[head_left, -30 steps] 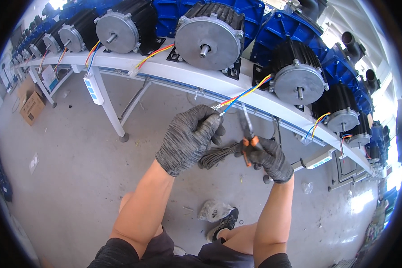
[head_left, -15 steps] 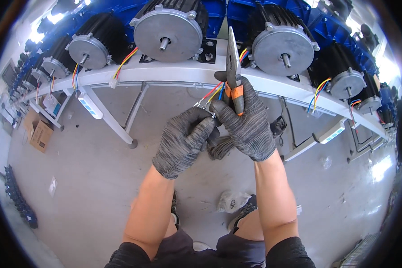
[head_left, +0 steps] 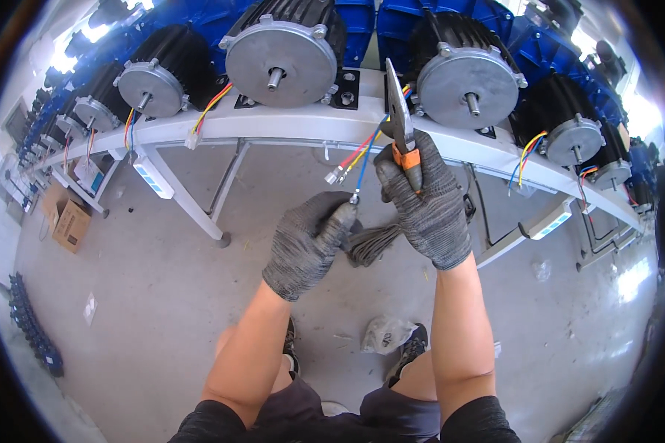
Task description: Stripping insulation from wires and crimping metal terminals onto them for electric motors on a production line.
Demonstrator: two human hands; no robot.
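Observation:
Both hands wear grey knit gloves. My left hand [head_left: 303, 247] pinches a small metal terminal [head_left: 355, 197] at the end of a blue wire [head_left: 363, 171], thumb and fingers closed. Beside that wire, a red wire [head_left: 357, 153] and a yellow one hang loose with metal terminals at their tips. My right hand [head_left: 430, 210] is wrapped round a pair of pliers [head_left: 400, 118] with orange-and-dark handles, jaws pointing up. The wires run up toward the black motor [head_left: 467, 85] with a silver end cover, partly hidden behind the pliers.
More motors [head_left: 281, 63] stand in a row on a white steel frame [head_left: 295, 123], with coloured wires [head_left: 210, 107] hanging from several. Below my hands lies a bundle of dark cable [head_left: 373, 244]. A plastic bag [head_left: 386, 334] rests near my feet; a cardboard box [head_left: 70, 221] stands left.
My right hand has moved right and slightly down with the pliers, away from the left hand. The blue wire and its terminal now show between them; the view has shifted slightly.

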